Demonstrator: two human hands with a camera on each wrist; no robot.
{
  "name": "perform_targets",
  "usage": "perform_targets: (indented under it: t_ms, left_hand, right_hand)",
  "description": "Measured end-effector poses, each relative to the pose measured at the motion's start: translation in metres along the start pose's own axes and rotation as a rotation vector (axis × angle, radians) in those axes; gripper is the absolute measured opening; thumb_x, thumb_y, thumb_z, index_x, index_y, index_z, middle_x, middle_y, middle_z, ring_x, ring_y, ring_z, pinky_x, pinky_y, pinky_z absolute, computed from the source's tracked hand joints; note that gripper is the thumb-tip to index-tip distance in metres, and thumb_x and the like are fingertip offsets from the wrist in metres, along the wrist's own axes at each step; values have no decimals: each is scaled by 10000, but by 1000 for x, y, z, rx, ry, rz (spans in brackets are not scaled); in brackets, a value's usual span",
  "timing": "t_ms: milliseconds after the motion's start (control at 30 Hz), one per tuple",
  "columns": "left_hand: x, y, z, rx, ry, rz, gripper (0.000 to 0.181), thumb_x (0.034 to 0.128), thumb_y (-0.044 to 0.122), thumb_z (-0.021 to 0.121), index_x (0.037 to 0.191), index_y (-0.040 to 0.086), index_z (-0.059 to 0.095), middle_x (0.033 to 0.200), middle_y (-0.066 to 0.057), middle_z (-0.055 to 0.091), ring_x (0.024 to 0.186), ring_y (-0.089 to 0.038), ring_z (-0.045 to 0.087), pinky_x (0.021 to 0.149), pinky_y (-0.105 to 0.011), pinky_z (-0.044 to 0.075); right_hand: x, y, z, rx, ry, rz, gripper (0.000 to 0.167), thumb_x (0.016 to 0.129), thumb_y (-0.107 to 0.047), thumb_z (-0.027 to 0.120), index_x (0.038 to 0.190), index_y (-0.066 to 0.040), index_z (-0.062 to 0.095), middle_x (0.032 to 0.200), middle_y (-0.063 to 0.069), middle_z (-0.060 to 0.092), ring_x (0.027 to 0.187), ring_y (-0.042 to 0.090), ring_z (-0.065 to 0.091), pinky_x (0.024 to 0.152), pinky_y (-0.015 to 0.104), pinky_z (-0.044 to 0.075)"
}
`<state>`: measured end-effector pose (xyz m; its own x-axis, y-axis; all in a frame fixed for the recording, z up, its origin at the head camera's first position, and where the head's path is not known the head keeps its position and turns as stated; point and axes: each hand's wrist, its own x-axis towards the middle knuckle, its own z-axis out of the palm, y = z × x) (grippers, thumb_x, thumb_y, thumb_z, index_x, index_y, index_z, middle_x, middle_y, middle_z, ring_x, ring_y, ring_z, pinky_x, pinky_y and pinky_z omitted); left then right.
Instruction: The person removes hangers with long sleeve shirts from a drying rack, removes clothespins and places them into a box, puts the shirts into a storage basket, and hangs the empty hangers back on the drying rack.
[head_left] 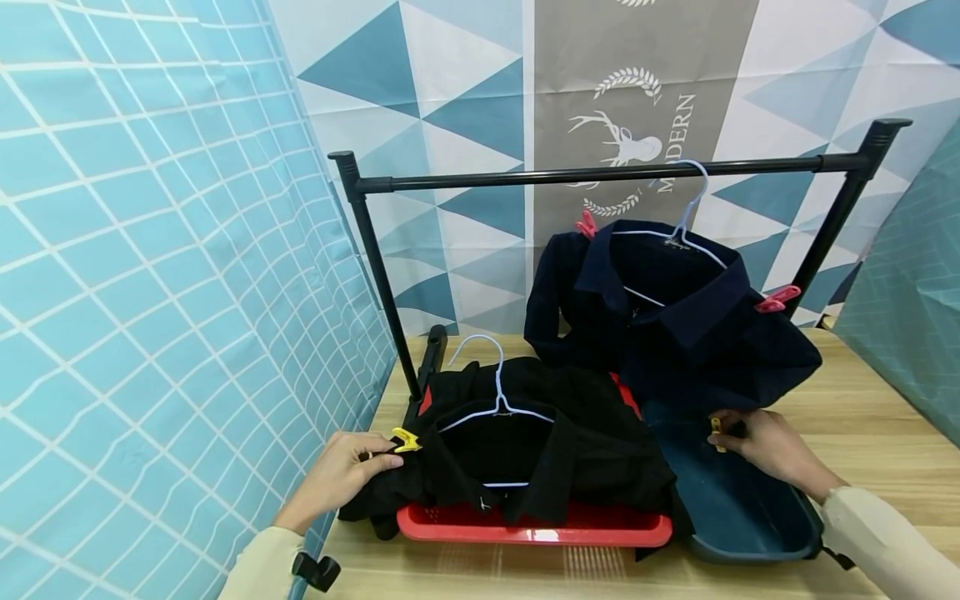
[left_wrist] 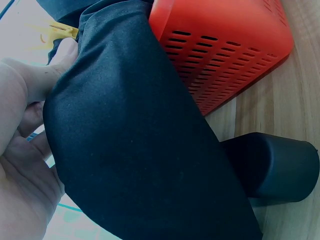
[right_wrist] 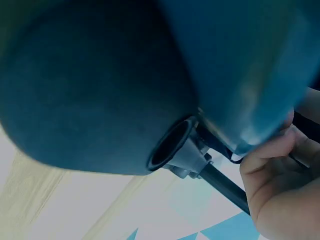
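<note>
Slippage is my main worry. My black shirt (head_left: 596, 454) lies spread over the red basket (head_left: 532, 535), left half of the tabletop (head_left: 900, 417), lilac hanger (head_left: 500, 395) inside its collar, hook loose and off the black rail (head_left: 480, 179). My left hand (head_left: 348, 469) pinches cloth at the shoulder nearest the tabletop's left edge, by a yellow clip (head_left: 407, 440); can't tell if my fingers bear on the clip too. Tug the sleeve and that shoulder could slide or the clip pop off. No clip visible at the other shoulder, so tilting the hanger would likely let that side slip. My right hand (head_left: 765, 443) grasps a second yellow clip (head_left: 717, 435) over the blue bin (head_left: 750, 521), between basket and the tabletop's right edge. Weak pinch, it drops in; careless lift could snag the navy shirt (head_left: 660, 350) hanging at the bin's back edge and shake its pink clips (head_left: 778, 298). Sleeve overhangs the basket's left edge: might catch the rack foot (left_wrist: 290, 170) and drag everything.
</note>
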<state>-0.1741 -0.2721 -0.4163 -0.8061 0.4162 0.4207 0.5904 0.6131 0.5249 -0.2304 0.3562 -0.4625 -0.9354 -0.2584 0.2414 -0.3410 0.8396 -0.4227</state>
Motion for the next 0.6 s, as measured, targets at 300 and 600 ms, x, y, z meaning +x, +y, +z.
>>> perform_targets:
  t_ms: [300,600]
  left_hand:
    - [0,0,0,5,-13,-15,80,925,163,779,975,193,834,974,44,770,856,-78,691,712,-304,561]
    - [1,0,0,-10,-5,-7,86,919,141,782,955,201,833,953,69,765,836,-64,683,706,-299,559]
  right_hand:
    - [1,6,-1,-9,-53,21,220,861,-127,820,1012,-19,702,916,39,708,837,224,648,727,446,515]
    - [3,3,1,-106,-88,14,209,843,-135,833,972,-26,711,873,12,646,757,188,560,684,446,492]
